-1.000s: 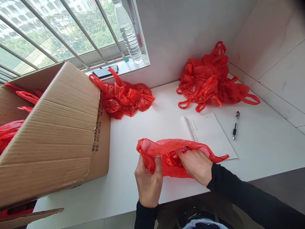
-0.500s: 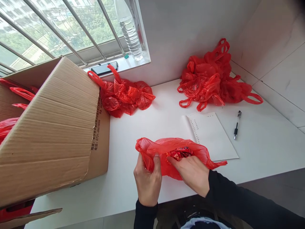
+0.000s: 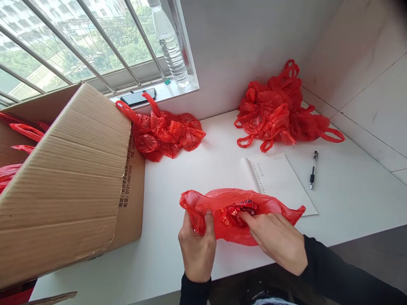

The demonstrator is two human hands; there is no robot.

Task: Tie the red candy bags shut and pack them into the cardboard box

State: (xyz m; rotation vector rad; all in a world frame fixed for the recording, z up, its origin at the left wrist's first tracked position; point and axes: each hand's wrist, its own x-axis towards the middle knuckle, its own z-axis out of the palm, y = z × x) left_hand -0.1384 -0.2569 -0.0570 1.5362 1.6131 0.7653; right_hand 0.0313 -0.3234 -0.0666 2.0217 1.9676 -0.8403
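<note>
A thin red plastic bag (image 3: 219, 203) lies open on the white table (image 3: 203, 169) just in front of me. My left hand (image 3: 197, 248) pinches the bag's left rim, thumb on top. My right hand (image 3: 275, 239) rests on the bag's near side, fingers reaching into the mouth and touching small red wrapped packets (image 3: 237, 209) inside. Whether those fingers grip a packet is hidden by the plastic.
A large cardboard box (image 3: 73, 178) with red bags inside stands at the left. Two heaps of red bags lie behind: one (image 3: 167, 131) by the box, one (image 3: 280, 110) at the back right. A paper sheet (image 3: 280, 178), a pen (image 3: 313, 169), a phone (image 3: 138, 96) and a water bottle (image 3: 168, 42) are nearby.
My right hand has slid rightward along the bag and pulled its near rim down, so the packets inside show more. My left hand keeps its hold on the left rim.
</note>
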